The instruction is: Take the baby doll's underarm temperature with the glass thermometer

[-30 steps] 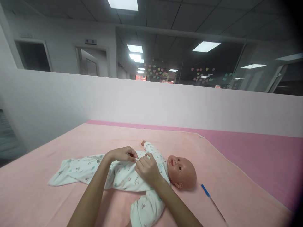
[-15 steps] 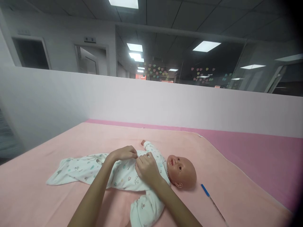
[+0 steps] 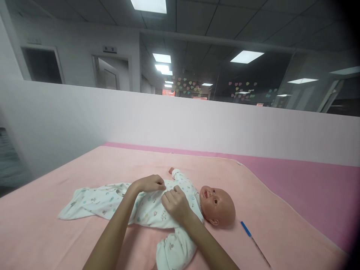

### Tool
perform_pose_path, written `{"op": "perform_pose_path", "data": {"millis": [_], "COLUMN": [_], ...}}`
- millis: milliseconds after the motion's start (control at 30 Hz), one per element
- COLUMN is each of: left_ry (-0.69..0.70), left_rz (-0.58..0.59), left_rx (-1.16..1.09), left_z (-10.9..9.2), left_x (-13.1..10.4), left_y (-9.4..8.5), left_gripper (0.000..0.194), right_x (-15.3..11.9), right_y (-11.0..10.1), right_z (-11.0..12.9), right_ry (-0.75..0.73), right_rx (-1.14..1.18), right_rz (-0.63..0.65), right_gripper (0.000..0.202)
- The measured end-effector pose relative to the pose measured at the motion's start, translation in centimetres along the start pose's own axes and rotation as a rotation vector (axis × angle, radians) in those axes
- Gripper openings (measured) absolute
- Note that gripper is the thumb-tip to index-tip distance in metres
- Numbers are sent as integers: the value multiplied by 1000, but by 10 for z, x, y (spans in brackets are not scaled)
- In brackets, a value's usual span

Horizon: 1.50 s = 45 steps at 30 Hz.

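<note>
A baby doll (image 3: 221,206) lies on its back with its head to the right, dressed in a white, small-patterned romper (image 3: 149,213). My left hand (image 3: 152,183) is closed over the front of the romper at the chest, its fingers pinching the fabric. Just to its right, my right hand (image 3: 176,202) is curled with fingertips on the same romper front. What lies between the fingertips, perhaps a fastener, is too small to make out. One doll hand (image 3: 171,170) sticks out of the far sleeve. The near sleeve (image 3: 176,249) lies bent toward me.
A peach blanket (image 3: 84,165) covers the padded surface, with a pink mat (image 3: 309,183) showing at the right. A thin stick with a blue end (image 3: 246,228) lies right of the doll's head. A white low wall (image 3: 180,123) stands behind, with glass panels above.
Both hands stay at the romper's chest, with slightly more space between them now. The whole view has shifted a little; the doll keeps its pose.
</note>
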<state>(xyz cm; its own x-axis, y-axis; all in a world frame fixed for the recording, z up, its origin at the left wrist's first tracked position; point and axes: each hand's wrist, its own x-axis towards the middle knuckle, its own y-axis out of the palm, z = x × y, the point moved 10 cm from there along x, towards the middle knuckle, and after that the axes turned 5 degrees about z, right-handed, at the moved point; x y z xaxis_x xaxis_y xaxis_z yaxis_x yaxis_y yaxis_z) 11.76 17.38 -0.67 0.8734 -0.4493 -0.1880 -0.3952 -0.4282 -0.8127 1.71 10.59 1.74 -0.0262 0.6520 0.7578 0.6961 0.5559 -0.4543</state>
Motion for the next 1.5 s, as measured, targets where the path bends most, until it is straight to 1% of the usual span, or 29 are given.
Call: {"op": "perform_pose_path", "data": {"millis": [200, 367, 533, 633, 767, 900, 967, 1000, 1067, 1100, 1133, 1167, 1200, 1233, 1267, 1300, 1333, 1367, 1400, 1433, 1467, 1500], "left_ry": [-27, -74, -73, -101, -146, -287, -362, -395, -458, -487, -505, -505, -479, -406, -305, -178, -42, 63, 147, 210, 249, 272], "left_rz": [39, 98, 127, 147, 108, 57, 26, 8, -52, -103, -170, -250, -333, -398, -441, -436, -397, -336, -283, -236, -206, -184], "left_rx": [-54, -119, -116, -122, -130, -160, -141, -113, -3, 82, 176, 269, 345, 378, 365, 324, 292, 265, 240, 232, 240, 259], "left_z": [7, 8, 5, 10, 24, 52, 63, 67, 66, 61, 50, 35, 14, -12, -40, -69, -98, -123, -143, -160, -172, -179], "left_x": [-1, -15, -29, -34, -36, -35, -35, -35, -38, -40, -42, -45, -47, -48, -48, -46, -43, -41, -40, -40, -39, -38], "left_y": [4, 3, -2, -2, -7, -9, -10, -12, -21, -28, -37, -46, -53, -56, -55, -48, -37, -24, -10, 3, 14, 23], "left_gripper": [24, 29, 40, 41, 36, 29, 27, 27, 28, 28, 28, 28, 27, 27, 27, 28, 28, 27, 27, 27, 27, 27], "right_x": [-1, 0, -1, -4, -7, -6, -4, -3, -2, -3, -7, -14, -25, -41, -61, -85, -115, -150, -187, -227, -262, -289], "right_y": [3, 8, 16, 24, 33, 36, 31, 25, 6, -7, -23, -40, -56, -73, -88, -101, -115, -126, -133, -137, -140, -142], "right_z": [1, -8, -21, -27, -29, -29, -31, -33, -42, -49, -57, -67, -78, -91, -103, -115, -129, -144, -156, -164, -167, -166], "right_ry": [5, 73, 200, 282, 320, 322, 312, 311, 321, 334, 352, 386, 424, 477, 530, 597, 696, 835, 987, 1156, 1285, 1369], "right_rx": [9, 70, 248, 356, 410, 417, 429, 439, 466, 477, 483, 483, 481, 475, 475, 456, 400, 327, 259, 191, 142, 114], "right_rz": [23, 92, 211, 288, 356, 401, 412, 411, 395, 382, 363, 339, 320, 298, 273, 261, 235, 229, 264, 330, 408, 468], "right_gripper": [30, 25, 8, 1, 3, 5, 4, 4, 4, 5, 6, 8, 10, 12, 14, 15, 16, 18, 21, 25, 29, 33]}}
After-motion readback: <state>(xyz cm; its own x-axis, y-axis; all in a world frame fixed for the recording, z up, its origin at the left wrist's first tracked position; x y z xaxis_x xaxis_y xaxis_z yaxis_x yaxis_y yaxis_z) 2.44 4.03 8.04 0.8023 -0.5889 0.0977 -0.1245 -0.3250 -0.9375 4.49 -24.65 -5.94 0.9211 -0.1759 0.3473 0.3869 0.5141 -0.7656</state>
